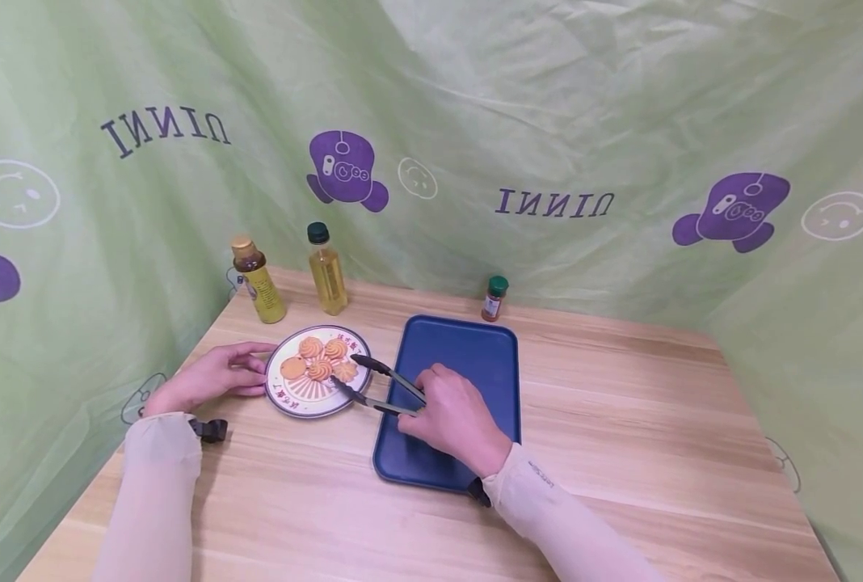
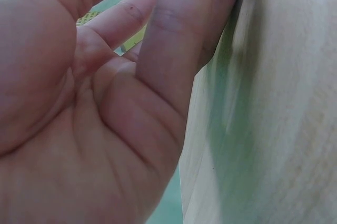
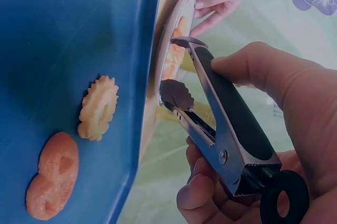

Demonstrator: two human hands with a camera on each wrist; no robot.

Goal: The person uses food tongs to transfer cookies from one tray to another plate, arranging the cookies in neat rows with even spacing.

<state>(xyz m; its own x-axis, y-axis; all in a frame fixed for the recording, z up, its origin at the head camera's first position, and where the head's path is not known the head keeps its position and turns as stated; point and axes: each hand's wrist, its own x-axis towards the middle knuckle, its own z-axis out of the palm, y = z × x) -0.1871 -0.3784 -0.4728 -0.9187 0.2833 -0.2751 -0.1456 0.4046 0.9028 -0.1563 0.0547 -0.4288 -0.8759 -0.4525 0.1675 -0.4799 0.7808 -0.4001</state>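
My right hand grips metal tongs with black handle pads and dark tips, reaching leftward over the blue tray. The tong tips stand apart over the right side of a round patterned plate, one on each side of a pale flower-shaped cookie. Several other cookies lie on that plate. At its left rim, the extended fingers of my left hand touch the plate. In the right wrist view, a scalloped cookie and a reddish pretzel-shaped cookie lie on the tray.
Behind the plate stand a yellow-labelled bottle and a green-capped bottle of yellow liquid. A small green-lidded spice jar stands behind the tray. Green printed cloth hangs around the wooden table.
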